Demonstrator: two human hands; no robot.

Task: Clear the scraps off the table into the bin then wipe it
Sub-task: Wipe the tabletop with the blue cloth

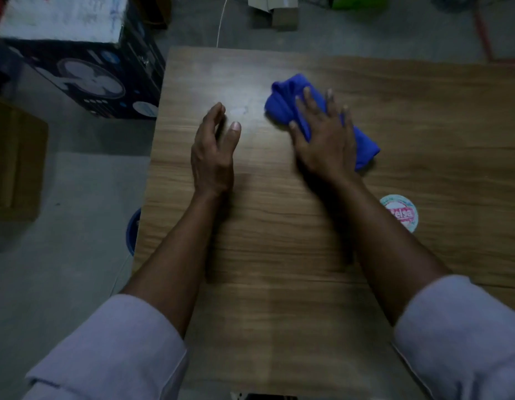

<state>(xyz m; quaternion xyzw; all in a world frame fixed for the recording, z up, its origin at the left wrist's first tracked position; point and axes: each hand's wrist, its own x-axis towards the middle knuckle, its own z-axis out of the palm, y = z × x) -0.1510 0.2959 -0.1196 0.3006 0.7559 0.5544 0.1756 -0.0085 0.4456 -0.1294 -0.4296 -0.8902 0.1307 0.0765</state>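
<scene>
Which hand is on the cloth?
The right hand, with fingers spread flat on the blue cloth. The left hand stands edge-on beside it, holds nothing and is clear of the cloth.

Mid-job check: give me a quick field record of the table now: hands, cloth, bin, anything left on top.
right hand: flat on the cloth, fingers straight, pressing it to the table
left hand: open, empty, over the table
cloth: blue, bunched
left on top: round printed lid, nearer than the cloth, to its right
bin: blue rim shows past the table's left edge
pale mark by left hand: scrap or glare, cannot tell
</scene>
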